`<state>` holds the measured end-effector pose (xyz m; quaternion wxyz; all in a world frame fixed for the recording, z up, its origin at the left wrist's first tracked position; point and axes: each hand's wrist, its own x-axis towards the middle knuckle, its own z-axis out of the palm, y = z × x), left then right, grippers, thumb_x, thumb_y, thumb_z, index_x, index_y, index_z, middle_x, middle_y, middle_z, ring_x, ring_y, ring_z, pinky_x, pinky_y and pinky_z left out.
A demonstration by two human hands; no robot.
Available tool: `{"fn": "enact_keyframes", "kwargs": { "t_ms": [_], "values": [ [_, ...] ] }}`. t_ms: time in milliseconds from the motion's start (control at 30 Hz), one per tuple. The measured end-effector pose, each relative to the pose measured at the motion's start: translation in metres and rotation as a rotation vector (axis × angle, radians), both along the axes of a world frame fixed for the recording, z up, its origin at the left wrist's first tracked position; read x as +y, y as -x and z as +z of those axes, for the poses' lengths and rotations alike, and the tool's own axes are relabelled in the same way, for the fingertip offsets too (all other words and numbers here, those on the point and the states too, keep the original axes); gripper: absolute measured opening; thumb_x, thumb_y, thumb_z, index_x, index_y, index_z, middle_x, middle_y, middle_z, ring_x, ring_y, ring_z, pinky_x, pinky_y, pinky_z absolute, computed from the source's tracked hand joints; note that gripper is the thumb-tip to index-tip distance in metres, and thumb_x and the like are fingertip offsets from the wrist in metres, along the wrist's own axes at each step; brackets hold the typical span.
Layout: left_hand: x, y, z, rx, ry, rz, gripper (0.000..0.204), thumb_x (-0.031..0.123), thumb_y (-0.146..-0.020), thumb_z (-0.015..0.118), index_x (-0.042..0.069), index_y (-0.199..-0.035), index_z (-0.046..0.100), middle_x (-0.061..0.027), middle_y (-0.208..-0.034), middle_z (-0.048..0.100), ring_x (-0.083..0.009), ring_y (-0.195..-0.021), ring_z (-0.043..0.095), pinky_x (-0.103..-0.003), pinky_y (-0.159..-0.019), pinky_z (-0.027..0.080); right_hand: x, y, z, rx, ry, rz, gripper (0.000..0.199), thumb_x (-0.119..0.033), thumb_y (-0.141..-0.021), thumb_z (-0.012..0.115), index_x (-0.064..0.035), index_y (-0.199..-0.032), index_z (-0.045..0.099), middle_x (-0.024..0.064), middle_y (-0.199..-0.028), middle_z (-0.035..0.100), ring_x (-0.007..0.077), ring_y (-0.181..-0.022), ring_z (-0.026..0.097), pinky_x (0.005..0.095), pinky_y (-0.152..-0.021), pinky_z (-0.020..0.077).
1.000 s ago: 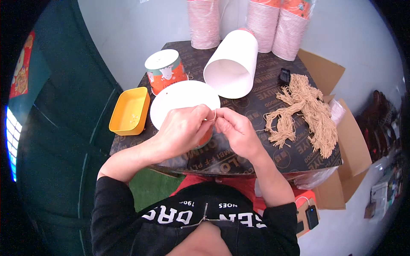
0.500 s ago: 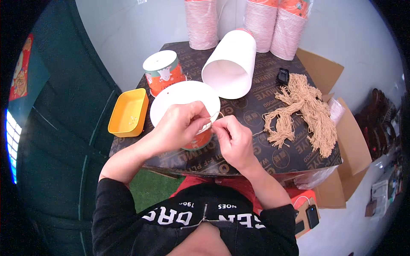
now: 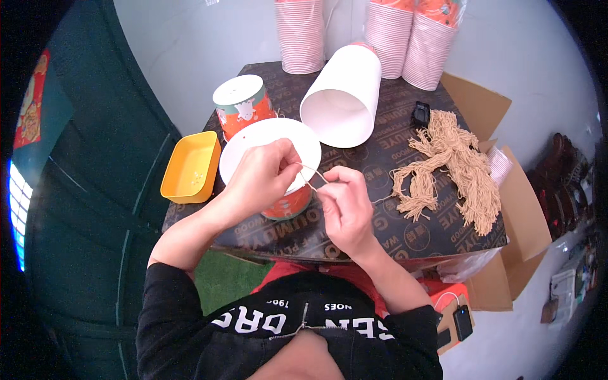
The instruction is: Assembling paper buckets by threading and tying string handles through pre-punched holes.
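Yellow tray (image 3: 190, 166) sits at far left of bench (image 3: 405, 237), empty-looking. Next, an orange paper bucket (image 3: 244, 106) w/ white base up. L hand (image 3: 263, 177) is closed in a pinch on one end of a thin tan string (image 3: 310, 177), over the white-bottomed bucket (image 3: 269, 142) it rests on. String's long axis runs down-right, short span, to R hand (image 3: 345, 206), also pinched shut on it. Hands near, not touching; L is nearer the bucket. Farther right: white tube (image 3: 342, 95), then loose string bundle (image 3: 453, 164).
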<state>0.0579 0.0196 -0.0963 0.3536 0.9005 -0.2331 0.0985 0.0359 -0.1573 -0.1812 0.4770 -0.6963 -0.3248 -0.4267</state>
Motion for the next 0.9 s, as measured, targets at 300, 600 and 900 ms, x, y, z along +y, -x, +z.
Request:
{"fn": "enact_keyframes", "kwargs": {
  "t_ms": [300, 600, 900],
  "values": [
    [0.003, 0.024, 0.005, -0.044, 0.000, -0.119, 0.007, 0.002, -0.084, 0.065, -0.003, -0.087, 0.061, -0.0177, -0.076, 0.066, -0.0304, -0.071, 0.069, -0.037, -0.061, 0.052, 0.015, 0.001, -0.002, 0.449, -0.416, 0.298, 0.003, -0.002, -0.096, 0.062, 0.0001, -0.097, 0.060, -0.0002, -0.078, 0.058, 0.0034, -0.065, 0.050, 0.0221, -0.057, 0.0423],
    [0.010, 0.027, 0.003, -0.043, -0.087, -0.152, 0.007, 0.001, -0.082, 0.065, -0.001, -0.086, 0.060, -0.0158, -0.077, 0.065, -0.0321, -0.071, 0.067, -0.038, -0.063, 0.053, 0.022, 0.005, -0.003, 0.427, -0.440, 0.258, 0.004, -0.002, -0.097, 0.063, 0.0009, -0.100, 0.061, -0.0029, -0.081, 0.063, 0.0001, -0.073, 0.054, 0.0174, -0.062, 0.0444],
    [0.011, 0.028, 0.003, -0.017, 0.011, -0.243, 0.007, 0.002, -0.084, 0.066, 0.000, -0.086, 0.060, -0.0147, -0.076, 0.065, -0.0287, -0.070, 0.068, -0.036, -0.063, 0.052, 0.024, 0.002, -0.009, 0.519, -0.572, 0.417, 0.007, -0.003, -0.095, 0.065, 0.0014, -0.099, 0.062, -0.0022, -0.080, 0.064, 0.0002, -0.072, 0.055, 0.0183, -0.061, 0.0443]
  ]
}}
